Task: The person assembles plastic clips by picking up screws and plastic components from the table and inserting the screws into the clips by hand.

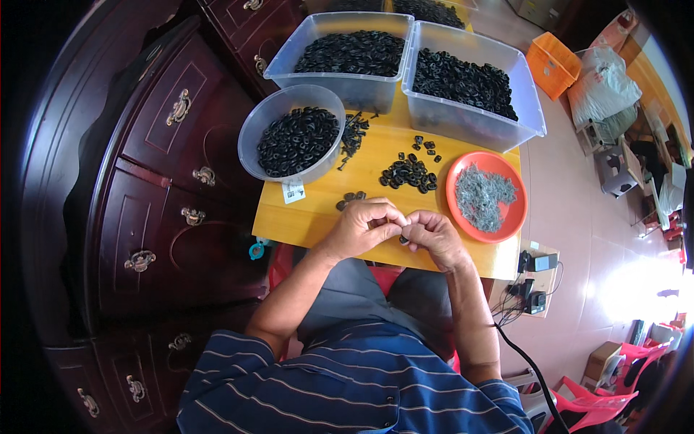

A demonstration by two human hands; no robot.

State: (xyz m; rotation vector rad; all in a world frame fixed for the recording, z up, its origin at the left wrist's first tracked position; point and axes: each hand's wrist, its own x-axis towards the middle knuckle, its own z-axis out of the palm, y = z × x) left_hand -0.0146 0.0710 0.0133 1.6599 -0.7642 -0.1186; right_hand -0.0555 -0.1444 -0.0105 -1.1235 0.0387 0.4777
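Close together over the table's front edge, both my hands are closed in a pinch. My right hand point(438, 239) grips a small black oval piece point(404, 240), mostly covered by the fingers. The fingertips of my left hand point(363, 228) meet it from the other side; what they pinch is too small to make out. Beyond the hands lies a loose pile of black oval pieces point(409, 176). A few more dark pieces point(350, 200) rest just past my left hand. To the right, an orange-red plate point(517, 219) holds a heap of small translucent grey bits point(483, 199).
A round clear tub point(250, 160) of black pieces stands at the left of the yellow table point(289, 224), beside dark stick-like pieces point(353, 135). Two clear bins point(354, 92) point(470, 126) full of black pieces stand behind. Dark wooden drawers point(144, 217) border the left; cabled devices point(535, 289) sit at right.
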